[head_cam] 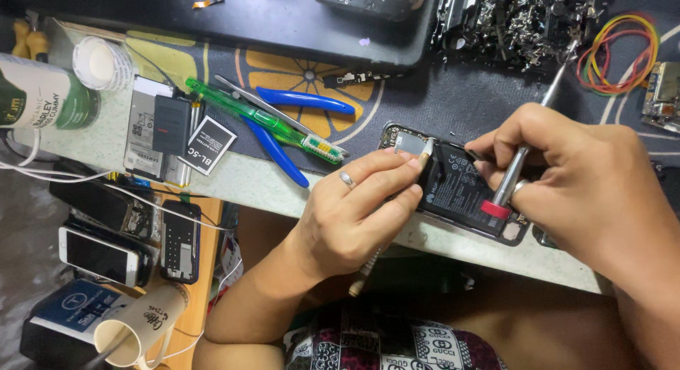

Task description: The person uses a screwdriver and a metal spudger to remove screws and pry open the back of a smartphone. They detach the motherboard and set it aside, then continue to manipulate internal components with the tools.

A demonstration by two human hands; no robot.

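We steady the opened phone (453, 186) at the desk edge with our left hand (354, 214), fingers pinching a thin pale tool (427, 149) against it, while our right hand (581, 179) grips a screwdriver (520, 157) on its battery; the tray (524, 19) behind holds loose metal parts

From my remote view I see blue-handled pliers (294, 126) and a green screwdriver (255, 118) on the counter (234, 182), loose batteries (170, 136) to their left, coloured rubber bands (618, 53) far right, and a cream mug (138, 325) near left.
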